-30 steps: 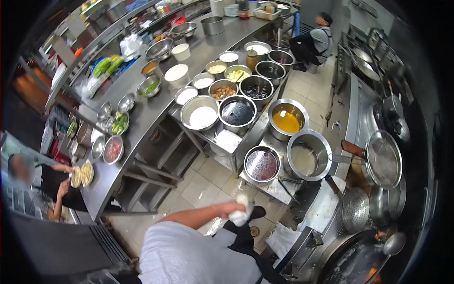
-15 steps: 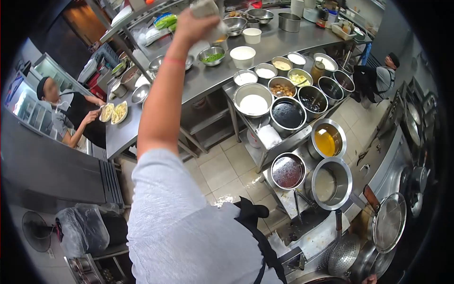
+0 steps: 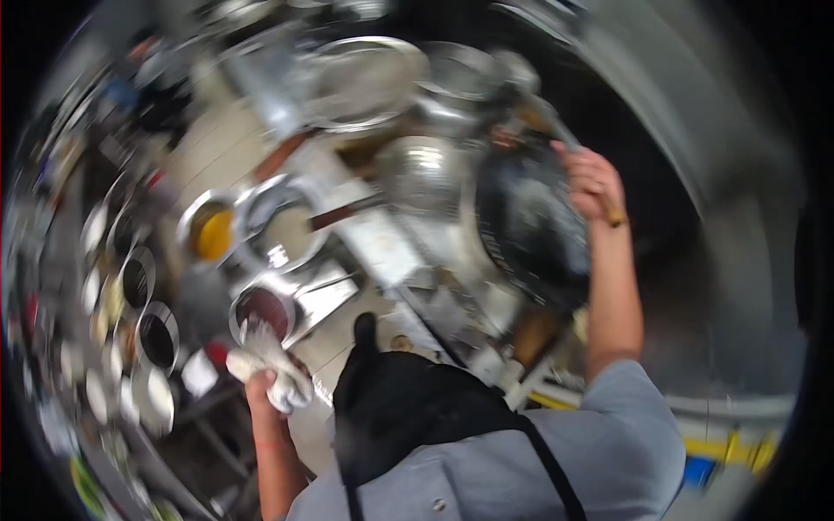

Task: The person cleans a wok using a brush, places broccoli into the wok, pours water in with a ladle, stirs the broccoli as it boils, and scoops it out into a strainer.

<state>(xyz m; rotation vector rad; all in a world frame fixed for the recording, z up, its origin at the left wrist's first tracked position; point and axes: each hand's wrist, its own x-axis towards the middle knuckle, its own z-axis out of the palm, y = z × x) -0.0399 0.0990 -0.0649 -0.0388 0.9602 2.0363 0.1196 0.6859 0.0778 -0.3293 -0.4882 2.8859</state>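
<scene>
My left hand (image 3: 261,388) is closed around a crumpled white cloth (image 3: 291,395), held up near the pot of dark red liquid (image 3: 263,313). My right hand (image 3: 593,181) grips a long-handled cooking tool with a wooden handle end (image 3: 615,217). The tool's head is too blurred to tell its kind. Under and beside that hand sits a large black wok (image 3: 530,226) on the stove, its inside dark and shiny.
A pot of yellow liquid (image 3: 214,234) and a pot of pale liquid (image 3: 291,233) stand left of the stove. Behind are a perforated strainer (image 3: 423,174) and a round mesh sieve (image 3: 365,82). Several ingredient containers (image 3: 158,337) line the left counter. Another person (image 3: 161,82) is at far left.
The view has swung right from the counter to the stove. My left hand, still holding the cloth, has come down from over the counter. My right hand and the wok have come into fuller view.
</scene>
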